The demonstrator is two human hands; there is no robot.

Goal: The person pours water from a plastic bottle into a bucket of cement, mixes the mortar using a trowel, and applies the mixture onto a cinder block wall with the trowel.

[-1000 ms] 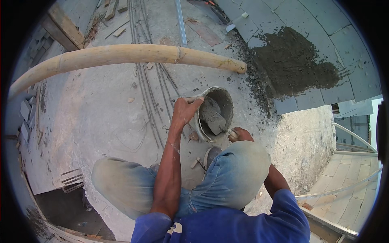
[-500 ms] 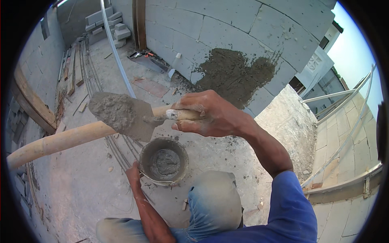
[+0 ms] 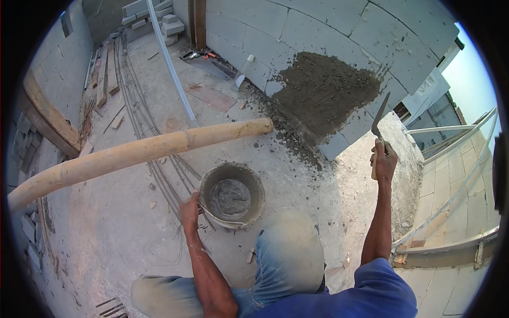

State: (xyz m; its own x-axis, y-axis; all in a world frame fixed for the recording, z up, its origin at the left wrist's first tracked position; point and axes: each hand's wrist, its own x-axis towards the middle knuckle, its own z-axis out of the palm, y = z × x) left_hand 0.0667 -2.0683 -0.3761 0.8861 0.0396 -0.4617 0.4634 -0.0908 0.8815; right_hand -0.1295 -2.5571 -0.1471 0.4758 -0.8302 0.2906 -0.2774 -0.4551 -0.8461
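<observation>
My right hand (image 3: pixel 384 160) is wrapped round the wooden handle of a trowel (image 3: pixel 380 114), raised at the right beside the block wall's lower edge. Its blade is seen nearly edge-on, pointing up, with no heap of mortar showing on it. A rough patch of wet grey mortar (image 3: pixel 331 90) clings to the wall, left of the trowel. By my knee stands a round bucket (image 3: pixel 256 211) with some wet mortar (image 3: pixel 230 197) at its bottom. My left hand (image 3: pixel 189 213) is closed on the bucket's left side, at the rim or handle; the exact grip is partly hidden.
A thick bamboo pole (image 3: pixel 143 152) crosses in front of the bucket. Thin steel rods (image 3: pixel 135 100) and wooden planks (image 3: pixel 107 74) lie along the left floor. Mortar crumbs (image 3: pixel 299 139) litter the wall's foot. Pale blocks (image 3: pixel 143 15) are stacked at the back.
My right hand has swung right and away with the trowel, and the mortar heap on its blade is gone from sight. The wall patch looks fuller. My left hand stays at the bucket.
</observation>
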